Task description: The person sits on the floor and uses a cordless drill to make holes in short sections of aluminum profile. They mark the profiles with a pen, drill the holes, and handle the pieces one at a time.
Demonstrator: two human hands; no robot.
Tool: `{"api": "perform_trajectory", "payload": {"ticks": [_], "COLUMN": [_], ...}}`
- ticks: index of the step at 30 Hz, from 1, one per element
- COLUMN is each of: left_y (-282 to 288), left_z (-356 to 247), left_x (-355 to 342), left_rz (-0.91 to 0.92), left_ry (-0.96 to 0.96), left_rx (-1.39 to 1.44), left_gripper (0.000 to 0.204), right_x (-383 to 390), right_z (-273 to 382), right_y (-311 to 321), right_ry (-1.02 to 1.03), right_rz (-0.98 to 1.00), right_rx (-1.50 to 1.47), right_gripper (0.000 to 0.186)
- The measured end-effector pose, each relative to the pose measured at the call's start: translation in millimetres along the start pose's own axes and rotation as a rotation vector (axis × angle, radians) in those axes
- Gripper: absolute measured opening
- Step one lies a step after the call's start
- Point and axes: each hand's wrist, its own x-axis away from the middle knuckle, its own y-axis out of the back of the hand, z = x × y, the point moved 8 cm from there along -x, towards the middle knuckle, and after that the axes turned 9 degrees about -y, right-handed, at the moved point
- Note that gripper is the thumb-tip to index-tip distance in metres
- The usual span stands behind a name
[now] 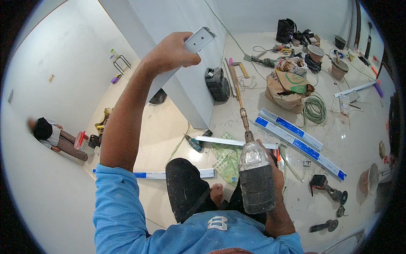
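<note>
Head view, looking down from a height: the left hand (171, 53) is raised and closed around a short white metal channel piece (198, 40), holding it against the outer corner of a white wall (186, 84); the piece sticks out past the fingers toward the upper right and shows small holes on its flat face. The right hand (277, 173) is wrapped around the grip of a dusty power drill (256, 178), which sits low in the picture just right of the person's dark trouser knee, well below and to the right of the channel piece. A long drill bit (240, 103) points up and away from the drill body, toward the wall corner, its tip not touching the channel piece. On the pale tiled floor (359, 139) far below lie long white strips with blue labels (296, 137), a coiled green hose (315, 109), a brown paper sack (287, 86) and an angle grinder (327, 188). Another person (53, 135) sits by the wall at the left.
</note>
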Motion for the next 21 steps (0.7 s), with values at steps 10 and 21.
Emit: {"api": "perform_trajectory", "payload": {"ticks": [10,21], "left_y": [-28,-60], "left_z": [6,13], "left_x": [-14,-25], "left_rz": [0.001,-0.04], "left_ry": [-0.085,-0.072], "left_rx": [-0.076,-0.131], "left_gripper": [0.046,0.047], "right_x": [3,46], "right_z": [-71,-91], "right_y": [15,16], "right_ry": [-0.086,-0.013], "right_rz": [-0.037,-0.15], "right_rx": [0.107,-0.404], "right_gripper": [0.089,0.064]}}
